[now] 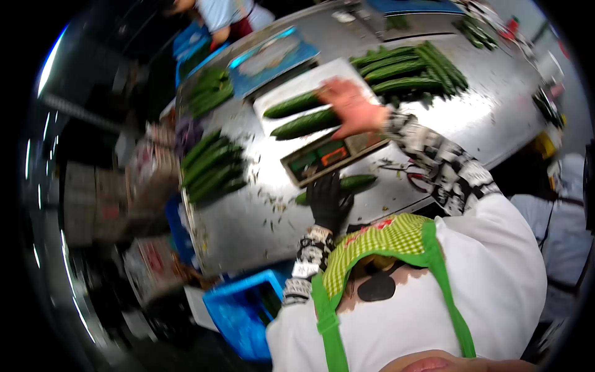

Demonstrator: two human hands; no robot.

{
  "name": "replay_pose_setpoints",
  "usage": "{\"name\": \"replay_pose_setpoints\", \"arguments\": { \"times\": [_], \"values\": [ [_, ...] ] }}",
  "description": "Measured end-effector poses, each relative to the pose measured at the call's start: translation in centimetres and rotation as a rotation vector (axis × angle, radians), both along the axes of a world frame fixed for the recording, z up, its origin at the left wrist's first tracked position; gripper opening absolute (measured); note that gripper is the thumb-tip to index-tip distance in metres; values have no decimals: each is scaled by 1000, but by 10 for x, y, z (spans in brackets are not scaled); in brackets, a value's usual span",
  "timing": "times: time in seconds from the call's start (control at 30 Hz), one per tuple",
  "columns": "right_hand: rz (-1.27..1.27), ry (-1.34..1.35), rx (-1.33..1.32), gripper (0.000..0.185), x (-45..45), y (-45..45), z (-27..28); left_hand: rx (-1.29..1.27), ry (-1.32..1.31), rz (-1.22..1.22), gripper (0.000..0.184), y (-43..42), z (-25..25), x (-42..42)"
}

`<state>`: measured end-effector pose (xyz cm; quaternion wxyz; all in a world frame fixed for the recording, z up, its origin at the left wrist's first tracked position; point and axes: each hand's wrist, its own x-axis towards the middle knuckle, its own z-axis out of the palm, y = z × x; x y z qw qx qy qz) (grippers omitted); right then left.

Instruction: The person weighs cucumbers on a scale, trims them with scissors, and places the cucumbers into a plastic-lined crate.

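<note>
Two cucumbers (305,125) side by side on digital scale (308,84), presumably so it bears both fully. My right grip (350,105) released, fingers splayed over their ends; contact blurred. My left grip (330,201), gloved, covers nearer cucumber (359,181) before scale; closure hidden, cannot tell.

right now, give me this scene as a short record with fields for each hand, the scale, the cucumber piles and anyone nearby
left hand: black-gloved, over a single cucumber in front of the scale; grip unclear
right hand: bare and blurred, at the ends of two cucumbers; grip unclear
scale: white plate bearing those two cucumbers, display on the near side
left pile: cucumbers near the table's left edge
right pile: cucumbers beyond the scale, to its right
nearby: a co-worker at the far side
</note>
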<state>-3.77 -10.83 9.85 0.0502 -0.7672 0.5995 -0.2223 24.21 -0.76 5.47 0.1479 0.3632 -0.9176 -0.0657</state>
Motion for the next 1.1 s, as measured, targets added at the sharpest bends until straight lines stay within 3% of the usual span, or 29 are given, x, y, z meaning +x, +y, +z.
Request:
{"name": "replay_pose_setpoints", "arguments": {
  "times": [0.07,0.17,0.37,0.57,0.7,0.9,1.03,1.1],
  "values": [
    [13,277,92,124,-34,-60,38,-89,146,-11,79,-43,-38,-60],
    [68,375,361,117,-27,-60,49,-48,85,4,82,-10,-54,-65],
    [6,333,481,87,-40,-76,39,-13,30,38,77,-4,-49,-87],
    [115,269,497,84,-58,-55,44,-2,-5,64,75,2,-45,-93],
    [112,228,517,89,-125,-2,71,-78,-30,72,72,1,-38,-98],
    [-290,97,161,93,-325,71,53,-10,-9,81,71,4,-32,-104],
    [-696,-61,303,98,-432,107,26,-82,11,84,71,4,-39,-104],
    [-821,-14,384,100,-471,115,2,-110,2,89,70,4,-43,-102]
  ]
}}
